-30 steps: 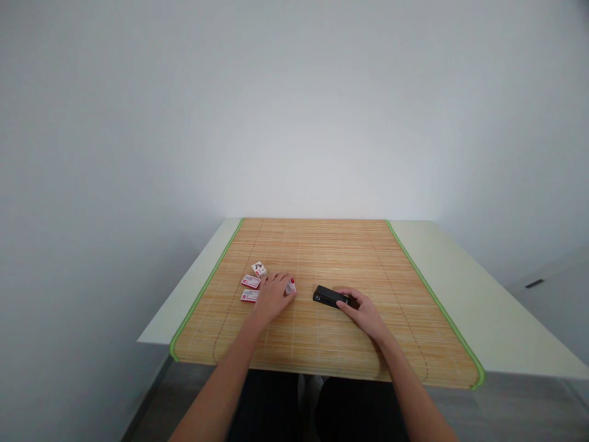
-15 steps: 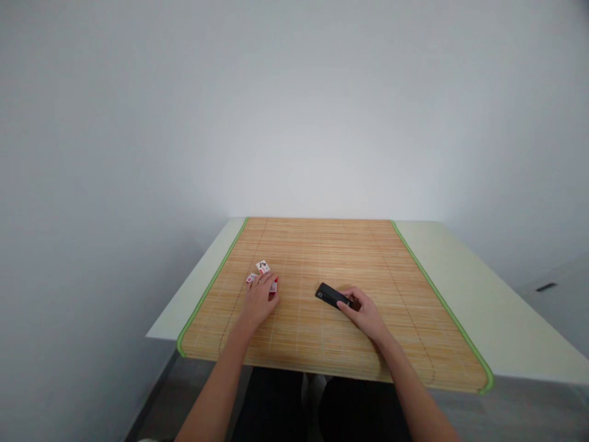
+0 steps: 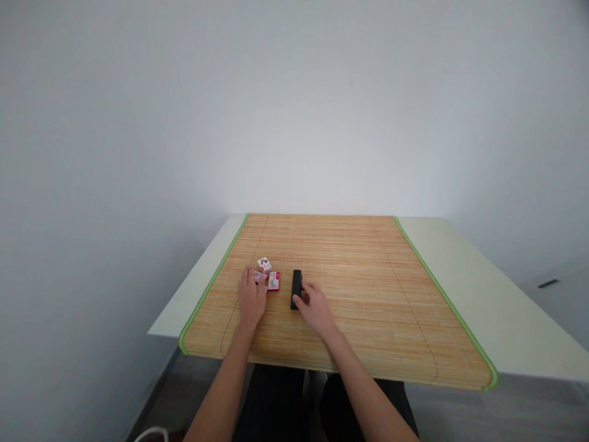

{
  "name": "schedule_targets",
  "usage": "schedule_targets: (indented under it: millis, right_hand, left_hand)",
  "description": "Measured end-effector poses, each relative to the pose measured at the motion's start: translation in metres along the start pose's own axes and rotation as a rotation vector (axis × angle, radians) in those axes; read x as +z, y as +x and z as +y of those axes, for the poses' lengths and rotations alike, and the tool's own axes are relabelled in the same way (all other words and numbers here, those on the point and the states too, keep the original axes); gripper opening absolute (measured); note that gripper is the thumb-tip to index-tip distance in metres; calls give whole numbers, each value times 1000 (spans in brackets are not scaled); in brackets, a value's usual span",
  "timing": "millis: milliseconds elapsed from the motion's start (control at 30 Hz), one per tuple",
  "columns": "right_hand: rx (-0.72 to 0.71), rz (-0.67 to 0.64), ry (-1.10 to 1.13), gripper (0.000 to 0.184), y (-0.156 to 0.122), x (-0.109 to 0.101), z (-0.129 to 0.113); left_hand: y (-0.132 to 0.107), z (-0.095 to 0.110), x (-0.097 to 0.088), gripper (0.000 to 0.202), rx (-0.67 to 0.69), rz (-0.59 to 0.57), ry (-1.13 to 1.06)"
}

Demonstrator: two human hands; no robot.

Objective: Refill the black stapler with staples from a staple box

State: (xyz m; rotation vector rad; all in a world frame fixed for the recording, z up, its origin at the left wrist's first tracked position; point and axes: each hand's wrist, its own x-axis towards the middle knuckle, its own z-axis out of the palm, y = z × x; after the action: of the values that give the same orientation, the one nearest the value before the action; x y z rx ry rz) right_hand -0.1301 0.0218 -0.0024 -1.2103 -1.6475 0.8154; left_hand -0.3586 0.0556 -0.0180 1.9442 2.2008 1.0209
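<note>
A black stapler (image 3: 297, 283) rests on the mat, its long side pointing away from me. My right hand (image 3: 315, 307) grips it near its front end and right side, thumb on the near part. To its left, small red-and-white boxes lie bunched together. One white box (image 3: 264, 264) with a dark picture is at the back, and a red-edged box (image 3: 273, 280) is nearest the stapler. Another box (image 3: 260, 277) is partly covered by my left hand (image 3: 251, 299), whose fingers are stretched out along the left side of the bunch.
A bamboo mat (image 3: 350, 258) with green edging spans the white table (image 3: 442, 245). White walls (image 3: 294, 123) stand behind and at both sides. My dark-clothed legs (image 3: 276, 399) are under the table's near edge.
My right hand has brought the stapler left and turned it from slanting to pointing away from me. My left hand has shifted slightly left, uncovering the red-edged box.
</note>
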Motion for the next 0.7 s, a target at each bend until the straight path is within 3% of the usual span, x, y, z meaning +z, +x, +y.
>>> schedule_targets:
  millis: [300,500,700]
  right_hand:
    - [76,-6,-35,45,20,48,-8]
    - [104,5,-52,43,20,56,-20]
    - [102,8,-56,44,22,59,-22]
  left_hand:
    - [9,-2,3,53,-21,-11,-112]
    - [5,-6,4,49,-94,57,-270]
    - [-1,-6,3,43,-164,109,-273]
